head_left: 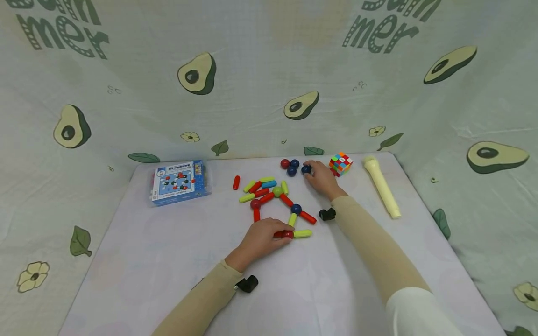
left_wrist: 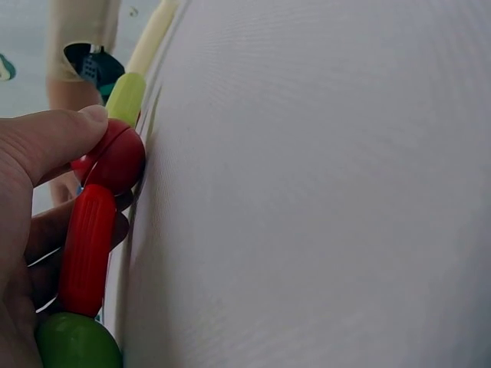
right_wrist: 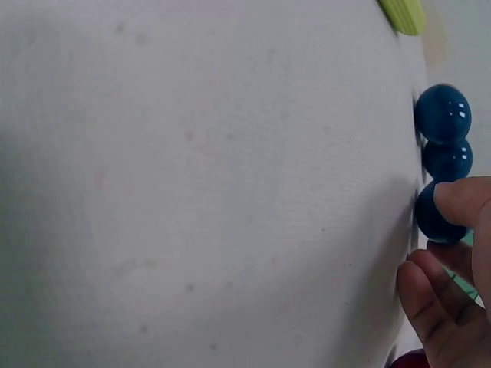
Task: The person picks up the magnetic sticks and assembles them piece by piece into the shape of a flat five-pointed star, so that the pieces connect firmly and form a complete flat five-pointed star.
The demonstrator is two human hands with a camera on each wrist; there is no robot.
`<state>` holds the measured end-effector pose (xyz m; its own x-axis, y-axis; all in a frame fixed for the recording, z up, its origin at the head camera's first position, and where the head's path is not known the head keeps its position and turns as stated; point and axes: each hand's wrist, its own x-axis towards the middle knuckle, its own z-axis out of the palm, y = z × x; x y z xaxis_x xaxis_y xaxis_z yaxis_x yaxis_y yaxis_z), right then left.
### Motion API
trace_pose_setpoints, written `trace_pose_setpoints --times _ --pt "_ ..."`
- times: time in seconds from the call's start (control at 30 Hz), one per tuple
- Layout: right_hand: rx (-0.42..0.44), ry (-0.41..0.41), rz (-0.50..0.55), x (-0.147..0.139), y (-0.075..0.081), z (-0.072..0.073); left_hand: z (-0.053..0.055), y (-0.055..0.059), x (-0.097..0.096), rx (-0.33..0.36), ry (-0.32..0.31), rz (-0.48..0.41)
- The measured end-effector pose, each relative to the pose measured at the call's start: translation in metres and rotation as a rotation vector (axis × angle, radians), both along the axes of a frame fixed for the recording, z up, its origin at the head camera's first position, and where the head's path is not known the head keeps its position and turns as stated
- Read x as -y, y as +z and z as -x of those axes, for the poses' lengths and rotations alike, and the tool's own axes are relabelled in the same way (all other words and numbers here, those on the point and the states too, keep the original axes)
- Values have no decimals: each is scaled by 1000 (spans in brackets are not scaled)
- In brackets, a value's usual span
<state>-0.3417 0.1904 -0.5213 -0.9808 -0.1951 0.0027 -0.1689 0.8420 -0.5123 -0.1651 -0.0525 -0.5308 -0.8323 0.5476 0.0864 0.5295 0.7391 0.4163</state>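
Observation:
A ring of red and yellow-green rods joined by colored balls lies mid-table. My left hand [head_left: 265, 235] pinches its near red ball [left_wrist: 123, 157], thumb on top. From that ball run a yellow-green rod [head_left: 302, 233] and a red rod [left_wrist: 88, 249], which meets a green ball [left_wrist: 77, 343] hidden by the hand in the head view. At the back, my right hand [head_left: 322, 179] pinches a dark blue ball [right_wrist: 439, 213] between thumb and fingers. Beside it are two more blue balls [right_wrist: 443, 113] and a red ball [head_left: 285, 164].
Several loose rods [head_left: 269, 184] lie behind the ring. A blue boxed set [head_left: 180, 182] sits at back left. To the right of my right hand stand a puzzle cube [head_left: 341, 164] and a pale yellow stick-like object [head_left: 382, 186].

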Motion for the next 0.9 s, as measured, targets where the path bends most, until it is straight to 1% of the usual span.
trace_pose_setpoints --times 0.2,0.37,0.47,0.63,0.77,0.9 --pt "-14 13 9 -6 -1 -6 0 -1 -1 -11 -10 -3" --pt "6 50 1 -12 -1 -17 0 -2 0 5 -4 1" --pt "22 52 -9 -15 -2 -29 0 -2 0 13 -11 -4" --pt "37 40 -10 -21 -1 -49 0 -2 1 2 -10 -6" --pt "53 53 -4 -25 -1 -67 0 -3 1 -2 -6 -6" --pt "49 71 -9 -29 -1 -85 0 -2 1 1 -2 1"
